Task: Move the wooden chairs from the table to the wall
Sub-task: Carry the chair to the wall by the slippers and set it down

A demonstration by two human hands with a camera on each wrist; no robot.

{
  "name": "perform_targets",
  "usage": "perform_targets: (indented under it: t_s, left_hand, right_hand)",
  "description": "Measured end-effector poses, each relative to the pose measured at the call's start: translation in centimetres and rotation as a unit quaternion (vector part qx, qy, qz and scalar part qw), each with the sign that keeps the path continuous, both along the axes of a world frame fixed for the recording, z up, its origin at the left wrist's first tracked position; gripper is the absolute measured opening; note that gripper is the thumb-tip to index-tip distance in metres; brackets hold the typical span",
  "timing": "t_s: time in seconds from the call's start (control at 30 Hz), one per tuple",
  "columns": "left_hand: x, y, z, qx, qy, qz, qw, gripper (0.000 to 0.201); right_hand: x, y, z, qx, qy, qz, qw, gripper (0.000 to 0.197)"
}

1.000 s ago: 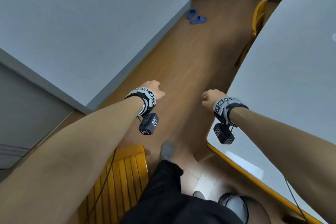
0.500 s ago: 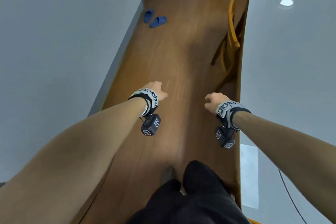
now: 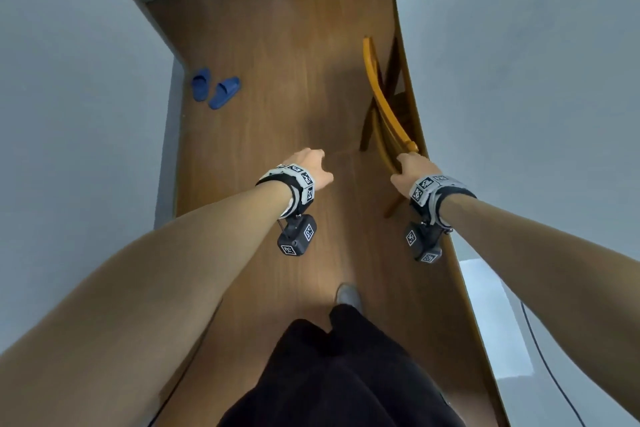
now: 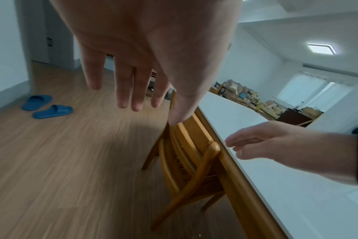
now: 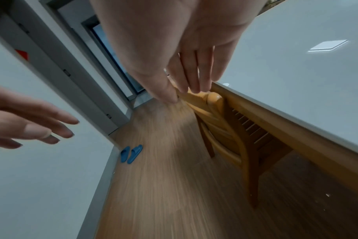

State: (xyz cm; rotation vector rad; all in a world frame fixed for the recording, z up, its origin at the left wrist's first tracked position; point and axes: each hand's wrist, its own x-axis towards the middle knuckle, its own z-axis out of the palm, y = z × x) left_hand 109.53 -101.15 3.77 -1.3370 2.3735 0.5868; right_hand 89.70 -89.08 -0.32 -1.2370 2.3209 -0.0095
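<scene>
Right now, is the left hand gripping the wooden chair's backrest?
No; the left hand hangs open over the floor, apart from the wooden chair, its fingers straight in the left wrist view.

Chair [image 3: 384, 104] tucked under the table [image 3: 519, 114] at right; slippers [image 3: 216, 88] by the left wall [image 3: 69, 114].

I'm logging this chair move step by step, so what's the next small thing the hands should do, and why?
Probably close the right hand on the near end of the wooden chair top rail. Its fingers are straight and just short of the rail, gripping nothing. The chair sits tucked against the table, and the left hand hangs open over bare floor.
</scene>
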Motion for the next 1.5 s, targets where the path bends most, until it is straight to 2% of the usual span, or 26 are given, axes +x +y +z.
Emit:
perform_targets:
  t_s: [0.23,0.4,0.53,0.63,0.73,0.87,1.0,1.17,1.4,1.5]
  left_hand:
    - [-10.4,-11.4,-0.2,-0.006,0.004,-0.103,0.995,0.064]
    - [-17.6,-18.4,-2.5,-0.004,-0.004,-0.203,0.979,0.064]
    - [-22.9,-23.8,-5.4,0.004,-0.009,-0.303,0.953,0.068]
    - [-26.2,-27.4,-7.0,0.007,-0.02,-0.385,0.923,0.073]
    - [-28.3,-29.9,-8.4,-0.006,-0.033,-0.459,0.888,0.07]
    - [-29.4,-31.4,-10.9,-0.024,-0.036,-0.529,0.848,0.064]
    - [-29.8,-31.8,-11.7,-0.034,-0.023,-0.564,0.825,0.056]
    - [-28.9,-33.0,-11.8,-0.011,-0.034,-0.588,0.808,0.055]
    - [-25.0,-36.5,-12.8,-0.029,-0.012,-0.64,0.768,0.053]
    - [-23.2,-39.0,-13.3,-0.04,-0.003,-0.674,0.738,0.054]
  right_hand:
    - [-6.1,-7.1,-1.2,-0.007,-0.023,-0.098,0.995,0.04]
    - [-8.1,-12.3,-3.4,0.008,-0.051,-0.161,0.986,0.049]
    - [-8.2,-15.8,-5.6,0.009,-0.072,-0.232,0.97,0.055]
    - [-7.4,-17.6,-6.7,0.034,-0.092,-0.303,0.948,0.055]
    - [-6.7,-19.0,-7.5,0.048,-0.077,-0.367,0.926,0.049]
    - [-6.1,-20.8,-7.9,0.055,-0.031,-0.432,0.899,0.039]
    - [-5.7,-21.5,-8.1,0.048,-0.004,-0.468,0.883,0.029]
    - [-4.1,-22.7,-8.1,0.062,-0.002,-0.51,0.858,0.031]
    - [2.4,-26.9,-8.1,0.058,-0.008,-0.562,0.825,0.024]
    - [6.2,-29.9,-8.7,0.053,-0.001,-0.591,0.805,0.021]
